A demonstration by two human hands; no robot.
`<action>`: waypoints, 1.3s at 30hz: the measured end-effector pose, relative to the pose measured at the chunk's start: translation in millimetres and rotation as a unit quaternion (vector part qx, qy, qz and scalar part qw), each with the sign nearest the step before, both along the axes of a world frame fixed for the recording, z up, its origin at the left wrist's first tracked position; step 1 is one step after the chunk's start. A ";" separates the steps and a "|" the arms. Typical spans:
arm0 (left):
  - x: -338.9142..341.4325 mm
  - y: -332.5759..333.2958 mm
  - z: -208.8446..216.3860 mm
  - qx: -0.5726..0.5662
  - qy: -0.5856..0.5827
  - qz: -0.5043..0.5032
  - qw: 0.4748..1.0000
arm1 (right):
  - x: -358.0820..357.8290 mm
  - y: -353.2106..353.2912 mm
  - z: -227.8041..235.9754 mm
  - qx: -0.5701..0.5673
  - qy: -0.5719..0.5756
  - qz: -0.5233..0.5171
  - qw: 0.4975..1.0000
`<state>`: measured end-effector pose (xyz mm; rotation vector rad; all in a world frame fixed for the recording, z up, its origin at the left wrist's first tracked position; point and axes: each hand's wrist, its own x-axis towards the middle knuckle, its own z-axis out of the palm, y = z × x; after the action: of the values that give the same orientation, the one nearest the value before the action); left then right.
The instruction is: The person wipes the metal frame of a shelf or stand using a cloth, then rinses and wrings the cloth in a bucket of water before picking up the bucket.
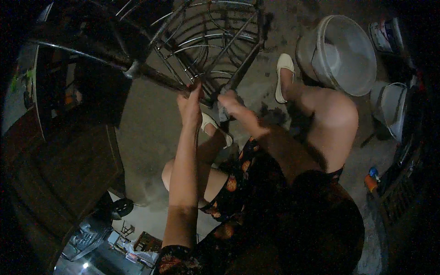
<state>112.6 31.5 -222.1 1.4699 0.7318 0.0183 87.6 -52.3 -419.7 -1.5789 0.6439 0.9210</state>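
A metal rack (pixel 208 39) of tubes and curved bars, tilted on its side, fills the upper middle of the view. My left hand (pixel 189 107) is closed around one of its tubes, near the end of a long bar that runs off to the upper left. Close by on the right, my right hand (pixel 231 103) is closed at the lower end of another tube and slightly blurred. Something pale (pixel 223 113), perhaps a cloth, shows just below that hand; its kind is unclear.
Large pale buckets (pixel 350 57) stand at the upper right, with a smaller white bucket (pixel 387 107) beside them. Dark wooden furniture (pixel 68 169) takes up the left. My feet in cream shoes (pixel 284 75) rest on the grey floor (pixel 144 119). An orange-and-blue object (pixel 371 181) lies at the right.
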 end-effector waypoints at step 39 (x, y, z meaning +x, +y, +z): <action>-19.5 2.6 -8.4 0.093 0.023 0.036 0.995 | 16.5 -59.7 58.1 -0.024 -0.088 0.263 0.961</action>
<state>93.1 34.1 -230.5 1.6254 0.8392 0.1105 104.1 -112.0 -361.6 -1.8929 0.1148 1.1365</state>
